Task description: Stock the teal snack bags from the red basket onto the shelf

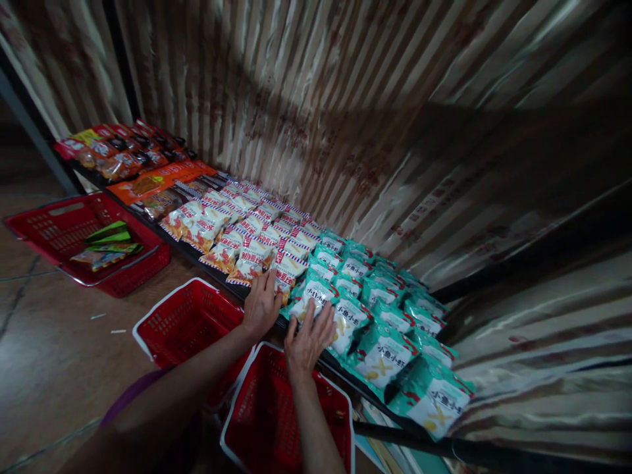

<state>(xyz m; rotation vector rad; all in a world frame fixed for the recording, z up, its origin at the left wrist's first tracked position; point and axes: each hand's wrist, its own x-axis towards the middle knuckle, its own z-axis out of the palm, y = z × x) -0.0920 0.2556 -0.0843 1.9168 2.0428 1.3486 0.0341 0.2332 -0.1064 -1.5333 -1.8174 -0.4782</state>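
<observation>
Rows of snack bags lie on a long dark shelf. My left hand (261,305) touches the front edge of the white and orange bags (249,259), its fingers extended over a bag beside the green ones. Just to its right, my right hand (309,339) rests with spread fingers on a front bag among the green and white bags (385,355). Neither hand has its fingers wrapped round a bag.
Below the shelf stand a red basket with several small packets (49,227), a white-rimmed red basket (172,329) and another white-rimmed red basket (261,408). Orange bags (158,181) lie farther left. A striped curtain (345,118) hangs behind.
</observation>
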